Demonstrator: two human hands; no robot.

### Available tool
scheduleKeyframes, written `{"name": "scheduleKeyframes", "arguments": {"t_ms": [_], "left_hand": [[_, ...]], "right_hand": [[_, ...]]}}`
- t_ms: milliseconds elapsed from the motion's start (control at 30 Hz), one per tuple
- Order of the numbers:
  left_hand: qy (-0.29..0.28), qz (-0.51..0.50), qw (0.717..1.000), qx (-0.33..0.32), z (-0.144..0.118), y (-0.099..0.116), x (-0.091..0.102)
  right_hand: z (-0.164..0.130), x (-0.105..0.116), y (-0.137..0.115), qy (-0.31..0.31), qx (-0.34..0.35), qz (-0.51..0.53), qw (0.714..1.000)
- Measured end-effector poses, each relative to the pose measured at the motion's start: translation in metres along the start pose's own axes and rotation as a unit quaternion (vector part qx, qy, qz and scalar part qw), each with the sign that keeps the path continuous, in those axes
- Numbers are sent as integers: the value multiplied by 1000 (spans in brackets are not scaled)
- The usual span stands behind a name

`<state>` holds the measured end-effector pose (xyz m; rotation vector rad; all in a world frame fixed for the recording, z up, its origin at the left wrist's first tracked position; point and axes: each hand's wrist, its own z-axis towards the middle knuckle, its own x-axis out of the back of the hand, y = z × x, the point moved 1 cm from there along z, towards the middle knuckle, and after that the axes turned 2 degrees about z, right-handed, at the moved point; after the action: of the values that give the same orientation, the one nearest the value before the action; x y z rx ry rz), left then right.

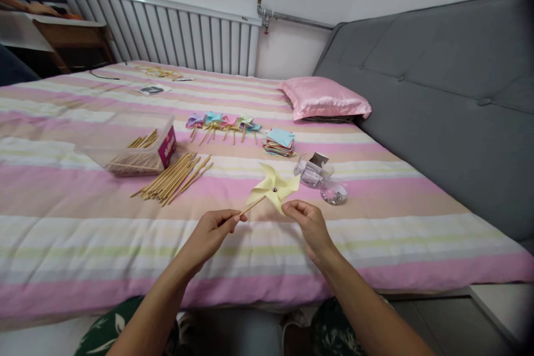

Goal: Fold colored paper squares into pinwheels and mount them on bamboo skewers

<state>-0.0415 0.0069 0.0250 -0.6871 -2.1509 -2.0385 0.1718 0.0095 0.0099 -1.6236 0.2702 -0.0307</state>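
A pale yellow paper pinwheel with a dark round pin at its centre is held above the striped bedspread. My left hand pinches its thin wooden stick near the lower end. With thumb and fingers, my right hand grips the edge of a lower paper blade. Just beyond and to the left lies a loose pile of wooden sticks. To the right rest a small clear container with a label and a round dish of small metal pieces.
Several finished pinwheels lie in a row behind, beside a stack of coloured paper squares. A clear plastic box holds more sticks. A pink pillow sits near the grey headboard. Another person's hand rests on a desk.
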Motion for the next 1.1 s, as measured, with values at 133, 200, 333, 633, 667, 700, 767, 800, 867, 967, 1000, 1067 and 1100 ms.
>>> {"name": "scheduleKeyframes", "arguments": {"t_ms": [133, 200, 333, 633, 667, 700, 767, 800, 867, 967, 1000, 1067, 1100], "left_hand": [[5, -5, 1000, 2, 0, 0, 0], [17, -19, 1000, 7, 0, -1, 0], [58, -98, 993, 43, 3, -4, 0], [110, -222, 965, 90, -1, -7, 0], [110, -224, 964, 86, -2, -7, -1], [111, -226, 964, 82, -2, -7, -1], [117, -228, 964, 75, -3, -6, -1], [121, -230, 963, 72, -3, -6, -1], [126, -236, 961, 67, -3, -5, -1], [127, -243, 960, 54, -4, -3, -1], [126, -248, 959, 50, -5, -3, -1], [123, -263, 955, 54, -6, -3, -4], [119, -273, 952, 64, -6, -4, -7]], "right_hand": [[0, -2, 1, -1, -1, 3, 1000], [2, 0, 3, 22, 4, 17, 1000], [5, 2, 9, 61, 3, 51, 997], [-16, -25, 27, -77, -24, -14, 997], [-19, -28, 30, -104, -17, -26, 994], [-22, -32, 33, -127, -11, -39, 991], [-27, -38, 38, -161, 5, -64, 985], [-29, -40, 40, -172, 12, -75, 982], [-33, -45, 43, -190, 15, -86, 978], [-37, -56, 44, -222, -8, -59, 973], [-38, -60, 45, -233, -18, -39, 972], [-40, -69, 44, -253, -30, 4, 967], [-42, -73, 43, -262, -33, 21, 964]]}}
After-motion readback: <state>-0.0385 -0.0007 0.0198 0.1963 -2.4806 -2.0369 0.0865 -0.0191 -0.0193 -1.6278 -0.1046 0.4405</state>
